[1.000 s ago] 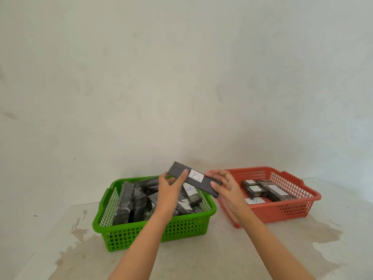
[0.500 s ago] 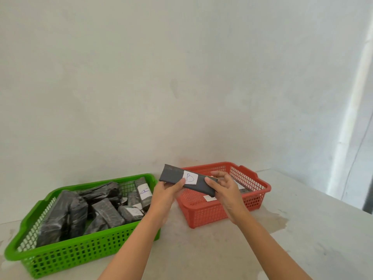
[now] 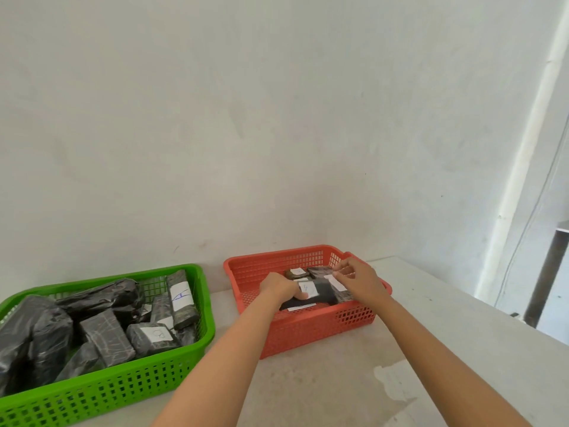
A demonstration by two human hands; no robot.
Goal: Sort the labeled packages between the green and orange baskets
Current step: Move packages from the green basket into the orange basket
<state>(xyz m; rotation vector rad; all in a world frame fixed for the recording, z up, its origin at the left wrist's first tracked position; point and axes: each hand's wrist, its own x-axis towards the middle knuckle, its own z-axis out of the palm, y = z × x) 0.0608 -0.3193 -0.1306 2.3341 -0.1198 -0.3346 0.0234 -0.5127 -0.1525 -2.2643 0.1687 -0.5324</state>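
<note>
Setting the flat black labelled package (image 3: 320,292) flat in the orange plastic basket (image 3: 308,322): left hand (image 3: 281,288) grips it, right hand (image 3: 357,280) hovers loosely curled, so release gently.

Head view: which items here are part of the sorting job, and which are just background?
Part of the job:
- green basket, full of black wrapped packages
- orange basket
- flat black package with a white label, held low inside the orange basket by the left hand
- right hand

Background:
- table
- wall
- white pipe

Left hand (image 3: 278,288) gripping, right hand (image 3: 358,280) curled.
</note>
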